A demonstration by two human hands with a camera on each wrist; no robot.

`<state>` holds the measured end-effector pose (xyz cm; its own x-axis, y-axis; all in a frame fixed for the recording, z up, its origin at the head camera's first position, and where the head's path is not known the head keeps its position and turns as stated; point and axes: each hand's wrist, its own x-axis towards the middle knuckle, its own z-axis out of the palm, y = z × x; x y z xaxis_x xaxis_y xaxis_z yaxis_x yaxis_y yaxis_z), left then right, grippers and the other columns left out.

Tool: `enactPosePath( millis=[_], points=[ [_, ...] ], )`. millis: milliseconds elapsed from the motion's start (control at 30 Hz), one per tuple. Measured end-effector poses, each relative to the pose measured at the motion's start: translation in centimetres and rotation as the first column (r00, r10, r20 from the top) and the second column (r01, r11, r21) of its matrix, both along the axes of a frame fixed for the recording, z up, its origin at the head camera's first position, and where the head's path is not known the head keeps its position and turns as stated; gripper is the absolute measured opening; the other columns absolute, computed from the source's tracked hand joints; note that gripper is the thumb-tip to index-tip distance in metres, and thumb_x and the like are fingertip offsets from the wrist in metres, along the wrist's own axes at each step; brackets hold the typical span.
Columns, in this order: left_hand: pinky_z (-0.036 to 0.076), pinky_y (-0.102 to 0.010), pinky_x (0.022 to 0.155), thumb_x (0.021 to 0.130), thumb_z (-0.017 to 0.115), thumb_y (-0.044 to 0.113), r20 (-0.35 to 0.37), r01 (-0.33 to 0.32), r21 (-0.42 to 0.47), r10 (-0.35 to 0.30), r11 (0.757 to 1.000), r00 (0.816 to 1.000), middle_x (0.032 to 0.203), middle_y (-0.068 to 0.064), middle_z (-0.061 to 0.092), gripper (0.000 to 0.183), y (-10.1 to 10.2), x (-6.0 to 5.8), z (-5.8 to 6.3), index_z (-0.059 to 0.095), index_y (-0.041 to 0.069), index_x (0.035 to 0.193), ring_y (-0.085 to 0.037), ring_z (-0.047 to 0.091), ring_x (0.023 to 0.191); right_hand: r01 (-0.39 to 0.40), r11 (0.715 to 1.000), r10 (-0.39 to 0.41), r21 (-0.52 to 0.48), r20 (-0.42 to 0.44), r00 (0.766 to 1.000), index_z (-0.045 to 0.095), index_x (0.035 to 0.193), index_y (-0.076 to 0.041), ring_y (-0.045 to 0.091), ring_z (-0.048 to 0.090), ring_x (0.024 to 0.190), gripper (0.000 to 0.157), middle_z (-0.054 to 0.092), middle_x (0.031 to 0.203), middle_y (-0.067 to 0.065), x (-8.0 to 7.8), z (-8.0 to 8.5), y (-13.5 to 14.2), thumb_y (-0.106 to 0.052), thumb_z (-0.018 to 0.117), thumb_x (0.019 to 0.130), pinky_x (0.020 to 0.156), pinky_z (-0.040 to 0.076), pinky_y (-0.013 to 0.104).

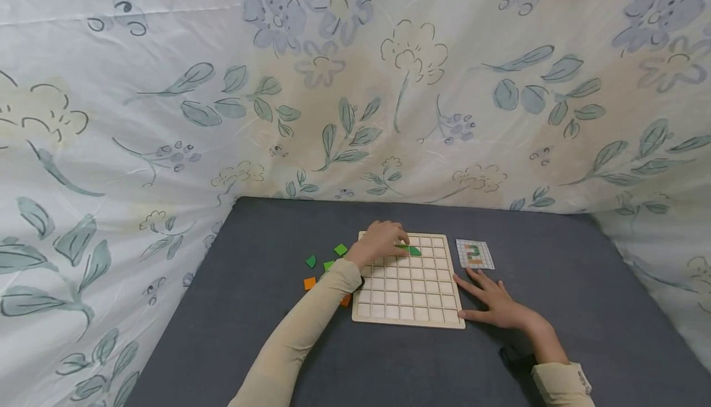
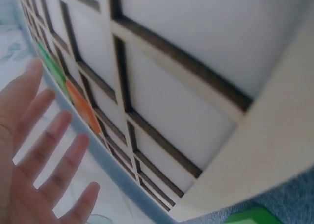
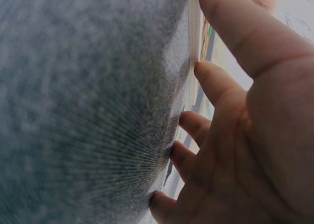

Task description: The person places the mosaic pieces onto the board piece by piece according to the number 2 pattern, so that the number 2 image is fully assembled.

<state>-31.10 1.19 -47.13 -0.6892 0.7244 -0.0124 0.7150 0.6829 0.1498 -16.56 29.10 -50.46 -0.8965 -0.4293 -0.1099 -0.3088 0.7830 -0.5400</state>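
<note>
A pale wooden grid board (image 1: 408,323) lies on the dark table. My left hand (image 1: 380,240) reaches across its far left part, fingertips right by a dark green piece (image 1: 414,251). In the left wrist view the fingers of the left hand (image 2: 44,150) are spread and nearly straight, close over a green piece (image 2: 51,67) and an orange piece (image 2: 82,107) in the grid. No piece shows between them. My right hand (image 1: 497,305) has its fingers spread, with thumb and index finger touching the board's right edge. In the right wrist view, its other fingertips (image 3: 182,155) rest on the tabletop.
Loose pieces lie left of the board: a dark green one (image 1: 310,261), a light green one (image 1: 340,249), an orange one (image 1: 309,283) and others partly behind the left sleeve (image 1: 311,320). A small pattern card (image 1: 474,254) lies right of the board. A flowered cloth (image 1: 355,117) hangs behind the table.
</note>
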Motion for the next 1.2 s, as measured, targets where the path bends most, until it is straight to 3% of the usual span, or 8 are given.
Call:
enactPosePath(
  millis=[300, 633, 1200],
  points=[
    [0.044, -0.036, 0.091, 0.084, 0.065, 0.042, 0.029, -0.015, 0.049, 0.013, 0.999, 0.999, 0.109, 0.006, 0.06, 0.032, -1.0, 0.0, 0.3, 0.067, 0.028, 0.113, -0.011, 0.057, 0.096, -0.005, 1.0, 0.005, -0.008, -0.003, 1.0, 0.032, 0.145, -0.016, 0.054, 0.008, 0.134, 0.077, 0.015, 0.149, 0.028, -0.1, -0.2, 0.3, -0.046, 0.065, 0.082, 0.095, -0.001, 0.075],
    [0.048, -0.027, 0.071, 0.082, 0.068, 0.04, 0.047, -0.048, 0.144, 0.042, 0.988, 0.998, 0.107, 0.002, 0.063, 0.033, -2.6, -0.2, 0.2, 0.07, 0.022, 0.11, -0.012, 0.059, 0.086, -0.029, 0.999, 0.028, -0.027, -0.021, 0.999, 0.03, 0.147, -0.018, 0.056, 0.007, 0.132, 0.076, 0.015, 0.148, 0.03, 0.0, -0.2, 0.3, -0.044, 0.064, 0.084, 0.093, -0.001, 0.077],
    [0.049, -0.033, 0.078, 0.084, 0.066, 0.039, 0.091, -0.117, 0.151, 0.104, 0.982, 0.99, 0.113, 0.001, 0.062, 0.033, -5.9, -0.1, 0.7, 0.069, 0.022, 0.111, -0.018, 0.06, 0.096, -0.018, 1.0, 0.018, -0.008, -0.002, 1.0, 0.031, 0.146, -0.014, 0.055, 0.007, 0.133, 0.077, 0.015, 0.149, 0.029, 0.1, 0.2, 0.1, -0.043, 0.065, 0.083, 0.094, 0.0, 0.076]
  ],
)
